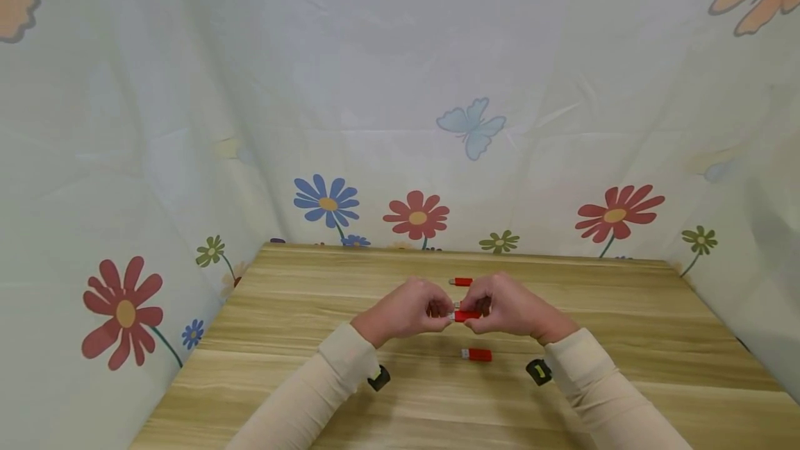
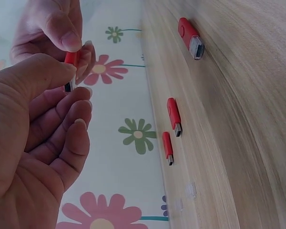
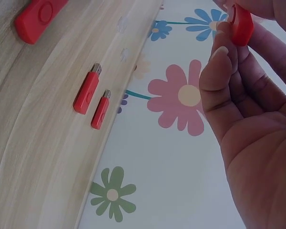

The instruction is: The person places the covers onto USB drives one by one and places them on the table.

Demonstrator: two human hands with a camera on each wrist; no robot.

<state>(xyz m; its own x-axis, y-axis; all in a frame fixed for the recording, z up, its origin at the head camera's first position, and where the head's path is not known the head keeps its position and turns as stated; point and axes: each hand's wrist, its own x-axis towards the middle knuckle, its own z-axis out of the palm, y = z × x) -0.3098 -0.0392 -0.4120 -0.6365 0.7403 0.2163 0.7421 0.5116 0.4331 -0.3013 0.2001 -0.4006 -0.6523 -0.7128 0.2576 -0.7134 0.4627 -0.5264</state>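
Both hands meet above the wooden table on one red USB flash drive. My left hand pinches it at the connector end, where clear plastic and dark metal show beside the thumb in the left wrist view. The red body's other end is between the thumb and fingers of my right hand. A capped red USB flash drive lies on the table nearer to me. Beyond the hands lie two more red drives, a larger one and a smaller one, their metal connectors bare.
Two small clear caps lie on the table to the left of the far drives. A white curtain printed with flowers and butterflies stands behind the table and along its sides.
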